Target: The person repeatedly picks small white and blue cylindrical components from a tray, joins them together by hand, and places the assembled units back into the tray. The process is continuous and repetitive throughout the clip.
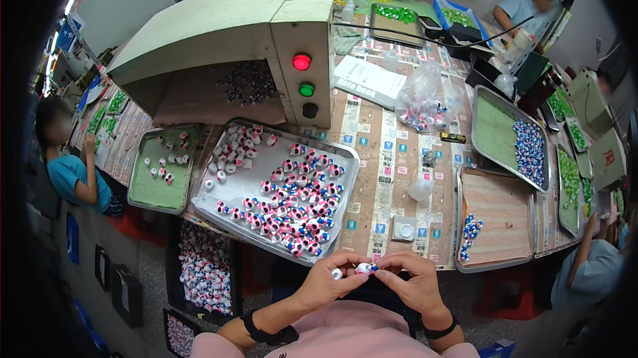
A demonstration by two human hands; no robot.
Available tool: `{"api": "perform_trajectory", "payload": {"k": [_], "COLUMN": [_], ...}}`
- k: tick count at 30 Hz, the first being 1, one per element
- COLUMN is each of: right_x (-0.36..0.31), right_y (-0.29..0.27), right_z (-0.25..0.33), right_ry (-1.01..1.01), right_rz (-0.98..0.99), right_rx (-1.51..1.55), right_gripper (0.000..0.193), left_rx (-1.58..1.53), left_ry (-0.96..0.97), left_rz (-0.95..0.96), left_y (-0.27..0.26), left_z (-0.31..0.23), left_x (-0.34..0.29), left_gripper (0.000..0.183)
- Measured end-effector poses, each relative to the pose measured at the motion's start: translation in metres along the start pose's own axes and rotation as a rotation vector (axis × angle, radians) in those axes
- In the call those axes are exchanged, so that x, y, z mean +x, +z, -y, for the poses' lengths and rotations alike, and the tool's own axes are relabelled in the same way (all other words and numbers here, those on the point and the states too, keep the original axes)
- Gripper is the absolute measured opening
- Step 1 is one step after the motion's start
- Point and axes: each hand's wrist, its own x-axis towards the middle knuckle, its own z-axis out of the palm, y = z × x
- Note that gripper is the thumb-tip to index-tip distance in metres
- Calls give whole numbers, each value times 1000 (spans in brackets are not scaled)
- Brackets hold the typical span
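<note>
My left hand [332, 283] and my right hand [407, 281] meet at the table's near edge, both with closed fingers. Between their fingertips is a small white toy figure part [363, 268]. A bit of blue shows at its right end, by my right fingertips. A second small white toy part [337, 273] rests against my left fingers. Just beyond and to the left, a large metal tray [232, 234] lined with white holds many pink, white and blue toy figures [292, 222] and plainer white pieces [236, 147] at its far left.
A white hooded machine [226, 22] with lit lamps stands behind the tray. A green-lined tray [156, 188] is at left. At right are a brown-lined tray [498, 225], a green-lined tray [495, 129], a plastic bag [425, 95] and a white bottle [420, 190]. Several people sit around.
</note>
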Motion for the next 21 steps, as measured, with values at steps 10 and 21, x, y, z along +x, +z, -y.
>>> {"api": "perform_trajectory", "payload": {"k": [10,21], "right_x": [0,-2], "right_y": [-2,-10], "right_z": [-7,3], "right_ry": [93,-136], "right_rz": [98,4], "right_rx": [111,-78], "right_gripper": [16,21], "left_rx": [2,168], "left_ry": [24,-15], "left_rz": [62,-40], "left_y": [-4,-25], "left_z": [-1,-24], "left_x": [-2,-11], "left_gripper": [27,25]}}
